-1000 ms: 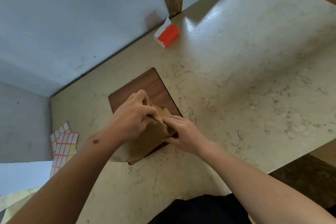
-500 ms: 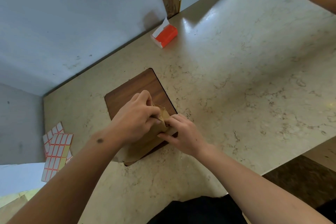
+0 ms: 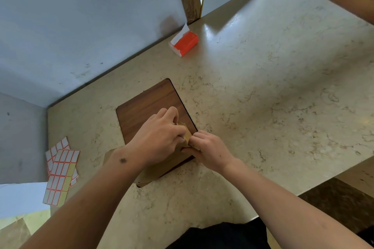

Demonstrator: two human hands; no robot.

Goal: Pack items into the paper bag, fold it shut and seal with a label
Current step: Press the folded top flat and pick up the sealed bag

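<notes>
I see both forearms reach in over the marble counter (image 3: pixel 263 79) and meet above the wooden board (image 3: pixel 149 101). The brown paper bag (image 3: pixel 155 172) lies on that board, mostly hidden under the left wrist. My left hand (image 3: pixel 159 135) curls its fingers over the bag's folded top and pinches it; my right hand (image 3: pixel 210 150) pinches the same fold from the other side. Compared with a second ago, the hands have closed in tighter, covering more of the bag. Label sheets (image 3: pixel 60 172) lie at the left, an orange packet (image 3: pixel 185 42) by the wall.
</notes>
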